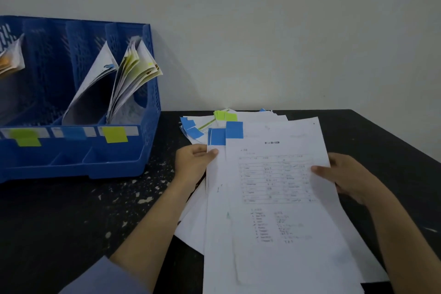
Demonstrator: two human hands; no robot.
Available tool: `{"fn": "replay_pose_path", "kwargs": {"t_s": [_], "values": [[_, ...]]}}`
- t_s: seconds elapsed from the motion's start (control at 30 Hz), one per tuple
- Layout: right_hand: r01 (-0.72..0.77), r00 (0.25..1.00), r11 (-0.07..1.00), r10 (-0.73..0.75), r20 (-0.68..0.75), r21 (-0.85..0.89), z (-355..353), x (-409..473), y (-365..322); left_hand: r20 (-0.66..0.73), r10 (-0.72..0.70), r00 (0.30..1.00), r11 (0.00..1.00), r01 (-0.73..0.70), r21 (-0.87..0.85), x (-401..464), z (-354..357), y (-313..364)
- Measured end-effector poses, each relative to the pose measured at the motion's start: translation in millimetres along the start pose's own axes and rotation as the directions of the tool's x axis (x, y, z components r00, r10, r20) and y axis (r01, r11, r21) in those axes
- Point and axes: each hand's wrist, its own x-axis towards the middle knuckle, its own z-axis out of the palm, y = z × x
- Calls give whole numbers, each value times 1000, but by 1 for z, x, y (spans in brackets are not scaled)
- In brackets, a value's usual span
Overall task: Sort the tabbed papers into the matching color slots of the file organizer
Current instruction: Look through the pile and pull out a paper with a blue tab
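At the far left a blue file organizer (78,107) stands on the dark, paint-flecked desk (71,210), close against the pale wall (262,31). Its front rail carries three colored labels: a green label (26,137) on the left, a blue label (75,133) in the middle and a yellow label (114,134) on the right. Papers with orange marks (10,59) lean in a slot at the left edge, a few sheets with a blue tab (95,79) lean in the blue-labelled slot, and a thicker fan of yellow-tabbed sheets (133,74) fills the yellow-labelled slot. To the right of the organizer, the left hand (193,162), its forearm emerging from a blue-grey sleeve (102,279), has its grip on the left edge of a sheet with a blue tab, thumb on top and fingers beneath. That sheet lies partly under the top sheet (276,186), a printed page with a table and its own blue tab (234,129) at the upper left corner. Behind them a spread pile of tabbed papers (214,124) lies on the desk, showing more blue tabs and a green tab (225,116). On the right, the right hand (341,174) grasps the top sheet's right edge, thumb pressed on the page.
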Motion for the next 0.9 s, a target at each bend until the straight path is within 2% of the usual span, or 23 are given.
{"fn": "replay_pose_path", "kwargs": {"t_s": [0.17, 0.33, 0.5, 0.63, 0.7, 0.8, 0.9], "values": [[-65, 998, 987, 67, -5, 150, -7, 1, 5, -18, -35, 999, 999, 35, -42, -2, -1, 4], [-51, 995, 938, 18, 98, 343, -2, -2, 4, 68, -75, 995, 991, 82, -110, -7, -3, 10], [-31, 996, 912, -5, 86, 409, -2, -3, 2, 98, -25, 995, 991, 37, -126, -10, 1, 15], [-81, 995, 875, 45, 87, 477, -7, -3, 4, 66, -21, 998, 995, 27, -92, -12, 7, 14], [-120, 990, 872, 69, 122, 475, -10, -1, 5, 13, 4, 1000, 997, -3, -83, -10, 9, 13], [-155, 980, 875, 77, 184, 460, -12, 2, 7, -42, 80, 996, 978, -86, -191, -9, 9, 10], [-145, 979, 880, 60, 195, 453, -7, 3, 8, -98, 180, 979, 973, -192, -131, -12, 8, 11]]}}
